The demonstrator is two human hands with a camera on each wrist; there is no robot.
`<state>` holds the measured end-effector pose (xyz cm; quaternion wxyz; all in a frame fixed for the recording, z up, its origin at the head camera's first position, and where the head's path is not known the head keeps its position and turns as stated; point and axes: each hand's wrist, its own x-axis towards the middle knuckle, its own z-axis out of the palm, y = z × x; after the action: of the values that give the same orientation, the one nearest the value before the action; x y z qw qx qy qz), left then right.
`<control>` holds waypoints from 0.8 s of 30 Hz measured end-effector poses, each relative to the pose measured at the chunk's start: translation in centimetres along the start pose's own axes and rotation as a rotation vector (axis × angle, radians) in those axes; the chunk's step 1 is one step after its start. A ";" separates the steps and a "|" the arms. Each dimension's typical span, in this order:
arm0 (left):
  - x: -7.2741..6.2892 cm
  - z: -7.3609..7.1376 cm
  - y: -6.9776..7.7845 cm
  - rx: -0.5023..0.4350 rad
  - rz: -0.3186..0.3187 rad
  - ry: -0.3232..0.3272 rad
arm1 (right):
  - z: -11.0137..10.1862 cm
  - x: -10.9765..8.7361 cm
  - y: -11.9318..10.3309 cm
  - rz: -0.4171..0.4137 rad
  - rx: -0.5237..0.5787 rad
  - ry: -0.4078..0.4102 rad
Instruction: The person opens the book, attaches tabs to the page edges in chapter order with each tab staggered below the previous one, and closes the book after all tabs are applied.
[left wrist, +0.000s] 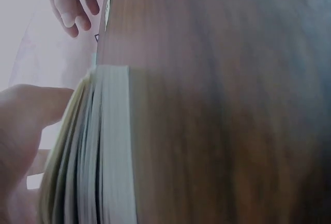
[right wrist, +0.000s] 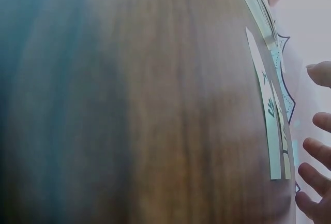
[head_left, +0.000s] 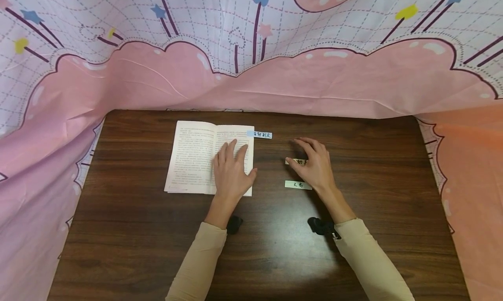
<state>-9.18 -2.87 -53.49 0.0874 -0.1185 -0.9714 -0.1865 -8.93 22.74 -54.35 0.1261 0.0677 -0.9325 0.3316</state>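
Note:
An open book lies on the dark wooden table, its pages printed with text. My left hand rests spread over the right-hand page. A blue paper strip with handwriting juts out past that page's right edge near the top. To the right, my right hand hovers with parted fingers above a pale yellow strip, partly hiding it. Just below lies a light green strip, also handwritten. In the left wrist view the book's page edges fan slightly beside my thumb.
A pink patterned cloth hangs behind the table and along both sides. Each wrist wears a black camera, one by the left sleeve and one by the right. Brown tabletop extends right of the strips.

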 end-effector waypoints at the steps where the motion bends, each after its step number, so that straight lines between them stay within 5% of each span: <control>1: 0.0 0.0 0.0 -0.003 0.000 0.002 | 0.0 0.0 0.0 0.001 0.002 0.000; 24: 0.1 -1.0 0.2 -0.053 0.002 0.006 | 0.1 0.0 -0.4 -0.002 0.055 -0.006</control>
<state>-9.12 -3.00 -52.51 0.0872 -0.1214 -0.9657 -0.2124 -8.83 22.40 -54.17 0.1220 0.0730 -0.9233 0.3567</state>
